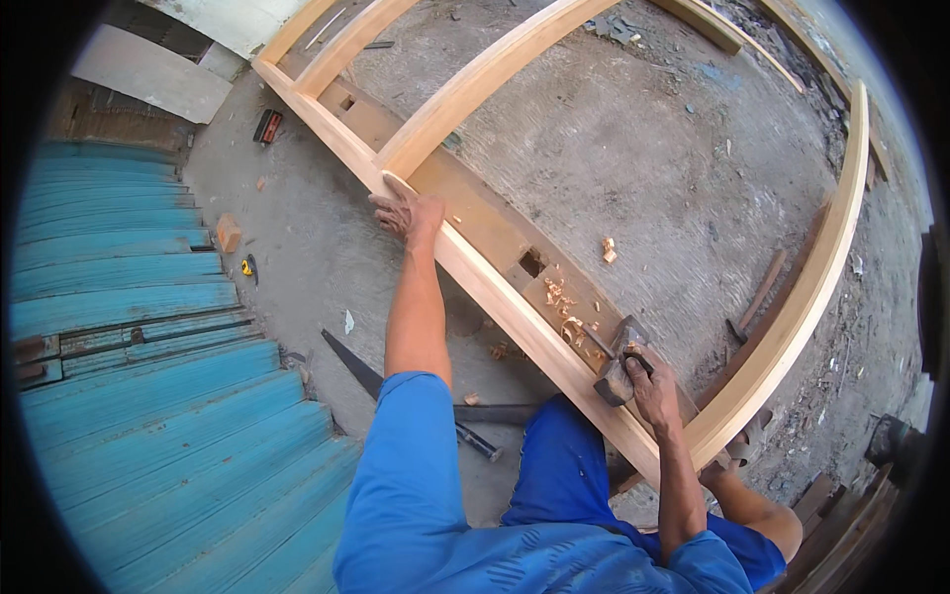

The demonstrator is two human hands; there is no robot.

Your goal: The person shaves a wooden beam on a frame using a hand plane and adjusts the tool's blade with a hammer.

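Right hand closed on plane atop wooden frame; left hand laid over same frame (gripping or not, cannot tell); curled shavings near plane

1. The shirt is a bright mid-blue, its cloth loose and softly creased.
2. Rows of short, darker slanting marks run across its front near the lower edge.
3. The left sleeve is plain blue and wide, with a straight hem near the elbow.
4. The right sleeve matches in colour; only part of it shows.
5. The left hand and right hand are bare, as are both forearms.
6. The shorts are a deeper royal blue, with a thin pale line along one side.
7. Below the hem, the right knee is bare.
8. A brownish-grey strapped sandal covers part of one foot.
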